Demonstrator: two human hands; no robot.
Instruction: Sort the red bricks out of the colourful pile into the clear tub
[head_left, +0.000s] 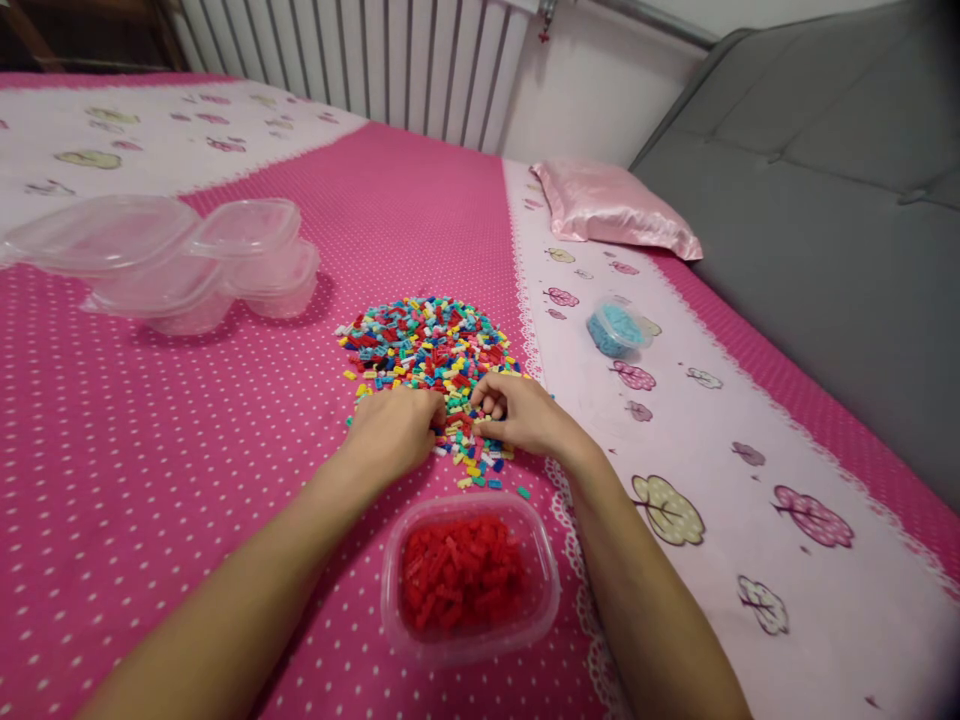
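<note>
A heap of small multicoloured toy building bricks point(427, 345) is spread on the pink bedspread. At its near left edge my left hand point(397, 425) reaches down with curled fingers; its fingertips are hidden, and so is anything in them. My right hand point(521, 412) is at the near right side of the heap, its fingers bent in towards the thumb; whether a brick is between them cannot be made out. Closer to me, between my forearms, stands a clear plastic container point(551, 585) without a lid, partly filled with red bricks point(461, 570).
Several clear plastic containers point(255, 230) are stacked on the left. A small clear tub of light blue bricks point(616, 330) sits to the right. Beyond it lie a pink satin pillow point(611, 205) and a grey padded headboard point(810, 150). A white radiator point(360, 65) lines the back wall.
</note>
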